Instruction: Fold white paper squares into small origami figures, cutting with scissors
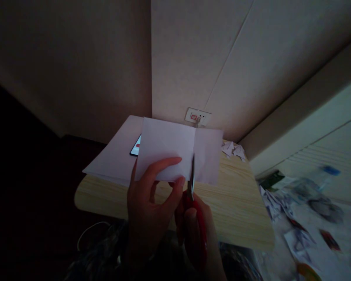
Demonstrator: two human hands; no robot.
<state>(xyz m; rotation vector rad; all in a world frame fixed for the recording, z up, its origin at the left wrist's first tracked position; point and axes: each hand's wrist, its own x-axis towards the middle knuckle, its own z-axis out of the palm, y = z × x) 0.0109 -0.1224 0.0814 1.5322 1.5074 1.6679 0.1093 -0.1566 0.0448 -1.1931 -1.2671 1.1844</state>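
Note:
My left hand (152,195) pinches the lower edge of a folded white sheet of paper (166,150), held up above a small wooden table (240,203). My right hand (200,234) grips red-handled scissors (193,199). Their blades point up and cut into the bottom edge of the sheet, just right of my left fingers. The room is dim.
More white sheets (114,160) lie on the table under a phone (136,148). Crumpled paper scraps (232,149) sit at its far corner. A wall socket (197,116) is behind. To the right, a surface holds paper cuttings (298,234) and a plastic bottle (318,177).

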